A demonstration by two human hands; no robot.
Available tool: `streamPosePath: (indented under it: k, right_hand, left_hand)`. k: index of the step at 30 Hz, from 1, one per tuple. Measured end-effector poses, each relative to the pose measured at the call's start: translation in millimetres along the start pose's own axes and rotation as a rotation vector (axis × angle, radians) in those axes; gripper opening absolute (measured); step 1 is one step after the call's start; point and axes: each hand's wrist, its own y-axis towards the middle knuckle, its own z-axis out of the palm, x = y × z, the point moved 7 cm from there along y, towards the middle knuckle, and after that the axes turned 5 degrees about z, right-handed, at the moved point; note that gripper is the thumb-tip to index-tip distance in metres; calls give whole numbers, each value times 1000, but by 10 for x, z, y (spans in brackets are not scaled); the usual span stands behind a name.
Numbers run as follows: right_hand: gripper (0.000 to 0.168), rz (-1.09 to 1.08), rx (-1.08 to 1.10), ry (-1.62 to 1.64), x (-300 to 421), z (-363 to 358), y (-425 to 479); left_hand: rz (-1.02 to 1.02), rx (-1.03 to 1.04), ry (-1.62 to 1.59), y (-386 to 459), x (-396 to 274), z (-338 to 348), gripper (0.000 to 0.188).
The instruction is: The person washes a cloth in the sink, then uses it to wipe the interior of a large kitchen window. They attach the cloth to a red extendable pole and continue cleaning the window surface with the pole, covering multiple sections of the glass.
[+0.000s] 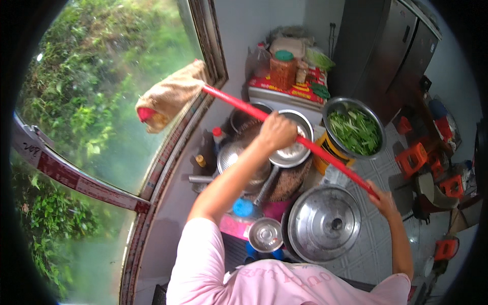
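Note:
Both my hands grip a red pole (244,107) that slants across the view. My left hand (278,131) is closed around its middle, above the pans. Farther down, near the pole's lower right end, my right hand (382,200) is closed on it too. A tan cloth (173,93) covers the head at the far end, with a bit of red showing at its lower tip. That wrapped head lies over the window glass (114,126), close to the frame; whether it touches the pane I cannot tell.
Below my arms stand a steel pan (291,158), a large lidded pot (324,225) and a small metal bowl (265,235). A basin of green leaves (352,133) sits right of them. A jar with a green lid (283,70) is at the back. Orange stools (411,159) stand at right.

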Motion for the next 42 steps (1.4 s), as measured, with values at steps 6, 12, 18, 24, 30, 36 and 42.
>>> streamPosePath:
  k: [6, 12, 18, 24, 30, 36, 42]
  right_hand:
    - [64, -157, -170, -158, 90, -763, 183]
    - [59, -104, -271, -224, 348, -1455, 252]
    - [57, -185, -383, -338, 378, -1744, 69]
    - [58, -172, -432, -275, 407, -1749, 76]
    - [58, -156, -468, -173, 479, -1639, 32]
    - [58, -241, -508, -93, 609, -1349, 53]
    - [55, -85, -318, 88, 567, -874, 124]
  left_hand:
    - [9, -115, 54, 391, 103, -552, 15]
    - [-4, -164, 85, 710, 147, -1090, 13]
    - [36, -349, 70, 937, 48, -1403, 19]
    - [-10, -204, 132, 941, 32, -1795, 19]
    - [47, -212, 249, 1128, 43, -2033, 18]
    - [132, -234, 353, 1042, 22, -2140, 12]
    - [130, -208, 405, 923, 82, -2160, 16]
